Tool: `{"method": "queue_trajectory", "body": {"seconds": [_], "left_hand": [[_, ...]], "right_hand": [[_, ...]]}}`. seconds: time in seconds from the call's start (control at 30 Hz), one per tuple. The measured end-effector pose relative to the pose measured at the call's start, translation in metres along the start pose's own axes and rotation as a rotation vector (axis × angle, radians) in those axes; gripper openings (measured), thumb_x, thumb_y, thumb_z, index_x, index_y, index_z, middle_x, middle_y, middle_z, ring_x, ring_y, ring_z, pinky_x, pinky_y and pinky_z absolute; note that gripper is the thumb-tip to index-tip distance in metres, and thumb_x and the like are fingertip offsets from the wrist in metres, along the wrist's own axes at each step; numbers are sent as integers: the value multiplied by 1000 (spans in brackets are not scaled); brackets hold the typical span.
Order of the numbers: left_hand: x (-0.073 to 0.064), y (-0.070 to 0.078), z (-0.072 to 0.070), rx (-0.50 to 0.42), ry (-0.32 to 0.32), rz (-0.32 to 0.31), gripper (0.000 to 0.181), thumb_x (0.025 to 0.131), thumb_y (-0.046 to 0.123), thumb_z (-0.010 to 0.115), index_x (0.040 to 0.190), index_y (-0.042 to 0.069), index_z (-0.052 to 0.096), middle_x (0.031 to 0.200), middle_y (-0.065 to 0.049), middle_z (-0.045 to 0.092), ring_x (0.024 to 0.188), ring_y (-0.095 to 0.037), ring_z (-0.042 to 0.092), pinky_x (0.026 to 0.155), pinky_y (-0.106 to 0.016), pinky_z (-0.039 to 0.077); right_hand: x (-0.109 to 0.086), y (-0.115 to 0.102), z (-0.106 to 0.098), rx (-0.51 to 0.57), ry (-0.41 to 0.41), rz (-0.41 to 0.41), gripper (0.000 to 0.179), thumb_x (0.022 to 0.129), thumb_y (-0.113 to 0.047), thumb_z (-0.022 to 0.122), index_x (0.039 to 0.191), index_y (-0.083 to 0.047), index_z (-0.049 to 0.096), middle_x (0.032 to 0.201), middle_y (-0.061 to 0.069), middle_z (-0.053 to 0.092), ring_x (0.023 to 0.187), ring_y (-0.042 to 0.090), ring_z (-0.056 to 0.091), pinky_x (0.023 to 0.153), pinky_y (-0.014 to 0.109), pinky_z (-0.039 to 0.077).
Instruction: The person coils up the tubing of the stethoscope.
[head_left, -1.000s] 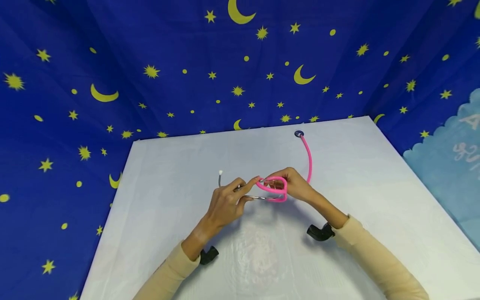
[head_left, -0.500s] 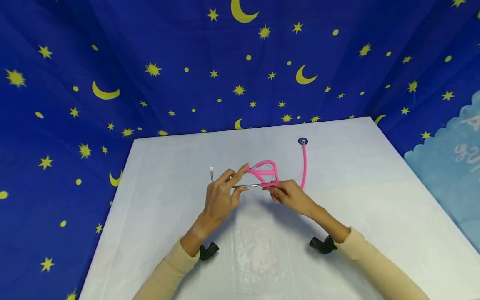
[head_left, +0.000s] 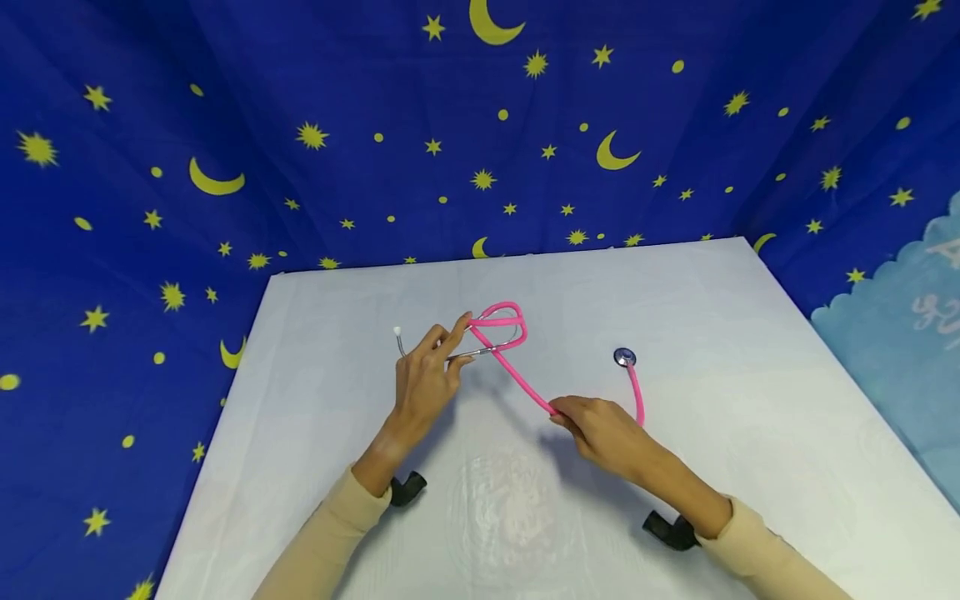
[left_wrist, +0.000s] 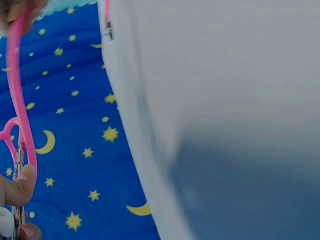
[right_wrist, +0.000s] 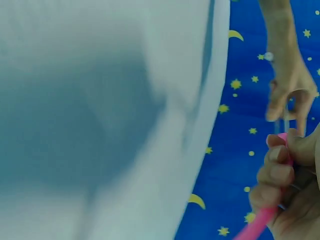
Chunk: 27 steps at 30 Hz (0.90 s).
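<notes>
A pink stethoscope (head_left: 527,387) is held up over the table between both hands. My left hand (head_left: 426,377) pinches its metal ear tubes (head_left: 472,353), and a white ear tip (head_left: 397,331) sticks out beyond the knuckles. Beyond these fingers the pink tubing forms a loop, then runs down to my right hand (head_left: 609,432), whose curled fingers grip it. From there the rest of the tube bends up to the silver chest piece (head_left: 625,357). In the left wrist view the thumb (left_wrist: 24,186) presses on the tubing beside the metal tubes.
The white-covered table (head_left: 480,517) spreads under both hands. A blue curtain (head_left: 337,100) with yellow moons and stars rises behind it and at the sides. Black curved pieces (head_left: 671,531) show beside each wrist.
My right hand has slid from the pink loop down the tubing, toward the right and nearer the body. My left hand has shifted left with the ear tubes. The chest piece has come nearer.
</notes>
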<state>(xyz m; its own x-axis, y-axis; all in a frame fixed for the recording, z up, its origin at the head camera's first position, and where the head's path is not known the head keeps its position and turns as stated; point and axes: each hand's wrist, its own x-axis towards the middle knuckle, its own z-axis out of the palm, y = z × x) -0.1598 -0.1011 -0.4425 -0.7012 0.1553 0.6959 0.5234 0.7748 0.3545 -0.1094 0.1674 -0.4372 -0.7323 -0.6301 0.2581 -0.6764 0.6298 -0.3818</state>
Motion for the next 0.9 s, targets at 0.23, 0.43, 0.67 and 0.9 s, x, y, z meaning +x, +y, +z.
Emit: {"method": "queue_trajectory", "body": {"seconds": [0.23, 0.43, 0.67, 0.9], "left_hand": [[-4, 1, 7, 65, -17, 47, 53, 83, 15, 77, 134, 16, 62, 79, -5, 55, 52, -13, 47, 41, -27, 37], [2, 7, 5, 1, -12, -69, 58, 81, 16, 79, 136, 18, 60, 76, -5, 55, 55, -14, 54, 41, -24, 34], [10, 11, 1, -90, -4, -164, 58, 81, 14, 79, 135, 19, 60, 74, -6, 53, 65, -20, 63, 46, -27, 38], [4, 8, 10, -35, 5, -29, 51, 80, 17, 80, 129, 17, 66, 69, -1, 43, 52, -10, 39, 43, -23, 27]], "right_hand": [[2, -6, -8, -127, 144, -189, 4, 88, -6, 67, 92, -7, 67, 75, -4, 63, 63, 6, 52, 58, 21, 49], [3, -16, -11, -171, 179, -299, 25, 103, -19, 47, 91, -6, 65, 70, -7, 57, 58, 4, 45, 54, 17, 43], [-2, -21, -10, -247, 161, -330, 37, 107, -25, 33, 88, -9, 60, 64, -7, 50, 54, 5, 37, 50, 15, 35], [1, -28, -24, -314, 158, -424, 44, 107, -21, 26, 87, -8, 63, 68, -5, 53, 56, 8, 45, 53, 18, 39]]}}
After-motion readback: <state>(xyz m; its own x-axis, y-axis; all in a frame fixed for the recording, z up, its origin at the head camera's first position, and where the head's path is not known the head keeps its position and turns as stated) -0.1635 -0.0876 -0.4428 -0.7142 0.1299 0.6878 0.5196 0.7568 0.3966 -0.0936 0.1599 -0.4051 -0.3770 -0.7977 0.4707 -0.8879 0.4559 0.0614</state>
